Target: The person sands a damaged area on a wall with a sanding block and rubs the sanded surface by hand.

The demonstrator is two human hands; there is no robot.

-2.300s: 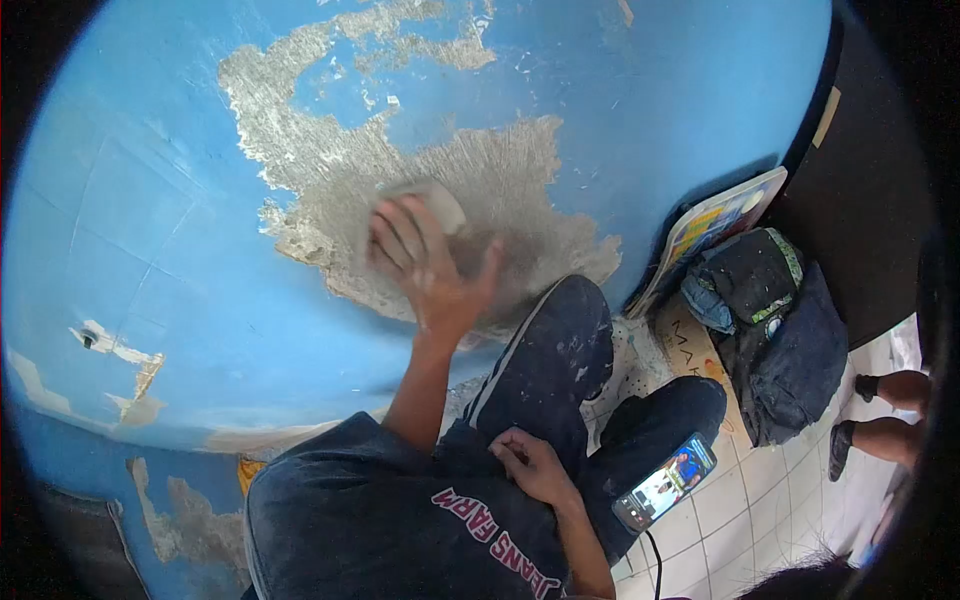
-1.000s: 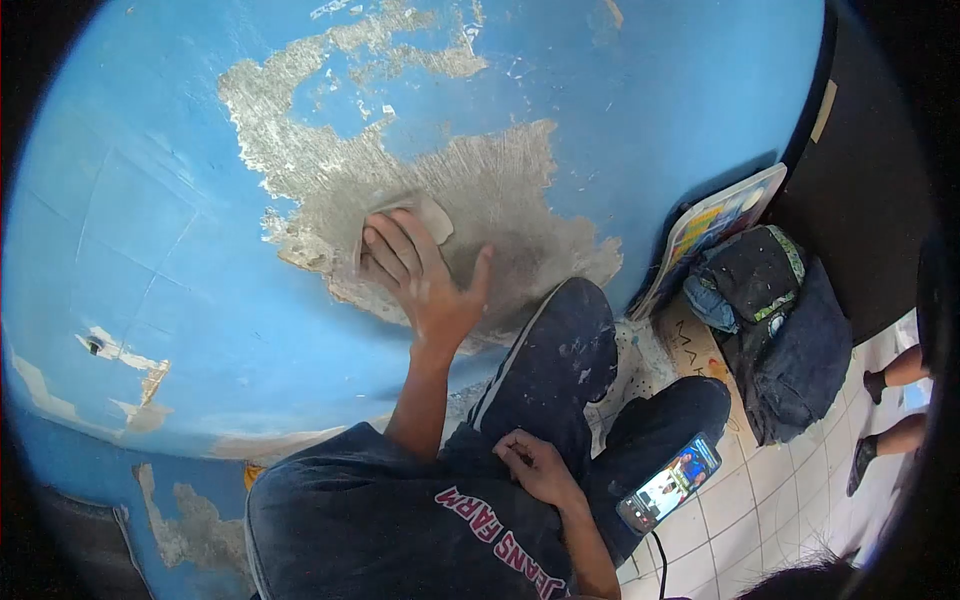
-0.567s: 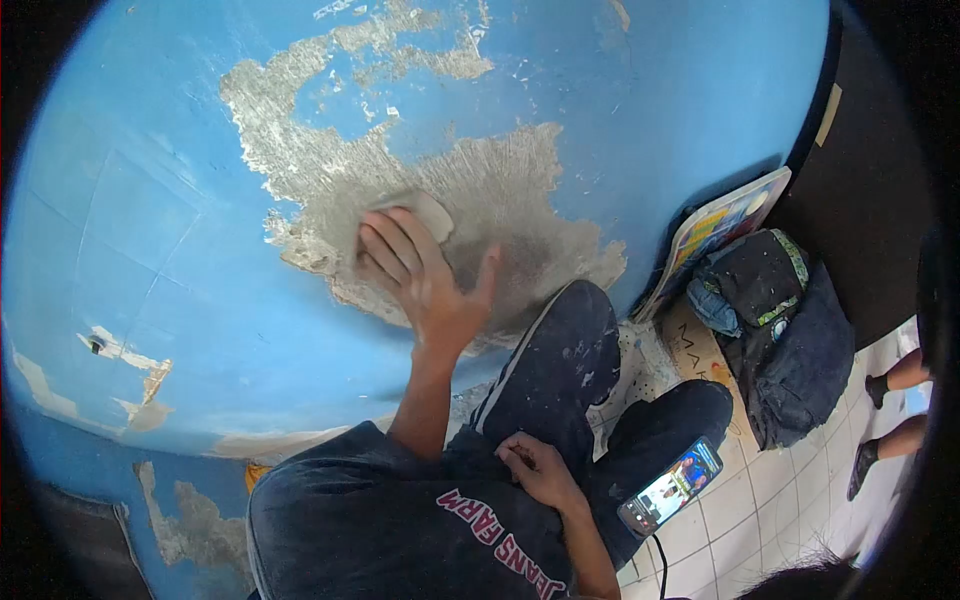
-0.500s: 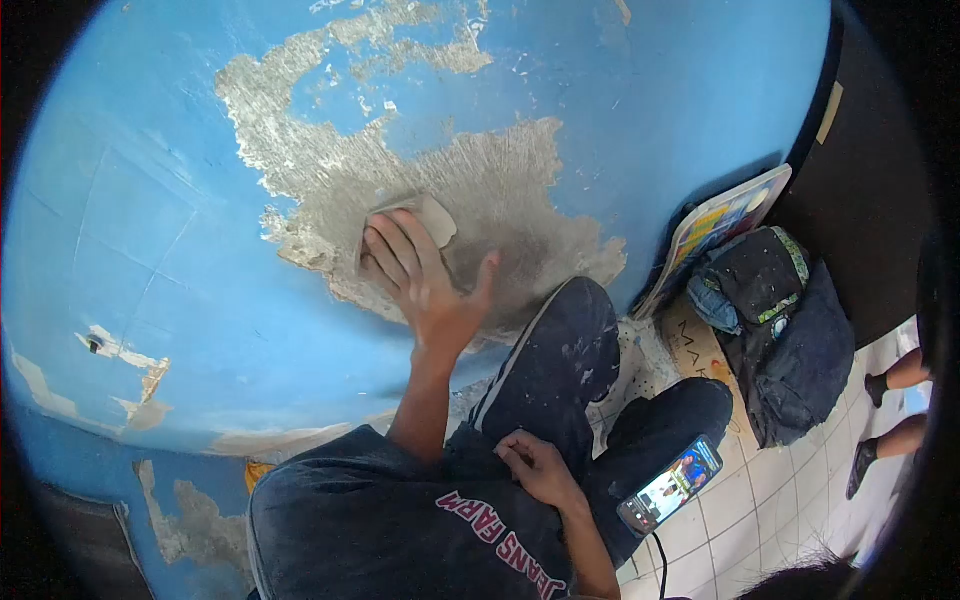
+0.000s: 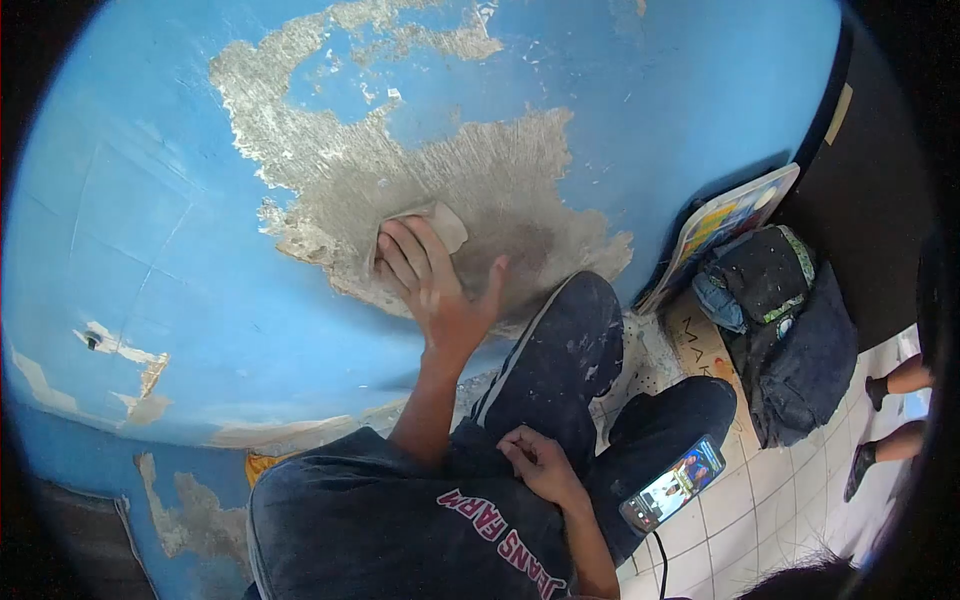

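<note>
**Left hand pressing a sheet to a worn blue wall**

The left hand (image 5: 440, 290) lies nearly flat over a thin, pale grey-beige sheet (image 5: 452, 228), its four fingers extended side by side and its thumb apart. The sheet lies between these fingers and a rough, bare grey patch (image 5: 500, 170) in the blue painted wall (image 5: 300, 340); its rounded corner shows beyond the fingers. The right hand (image 5: 545, 468) rests in the lap, on the dark clothing, loosely curled; whether its thumb and fingers meet, and whether they enclose anything, cannot be determined. Near it, a dark-edged phone (image 5: 675, 485) with a lit screen lies against the folded leg, a black cable (image 5: 661, 560) running below it. Beyond the knees (image 5: 590, 310), a brown cardboard box (image 5: 700, 340) bears dark, dust-specked fabric items (image 5: 790, 350). Just beside these, a flat, multicoloured board (image 5: 725, 225) leans on the wall. At the right margin, another person's lower legs (image 5: 902, 376) appear above the white tiled floor (image 5: 735, 505).
</note>
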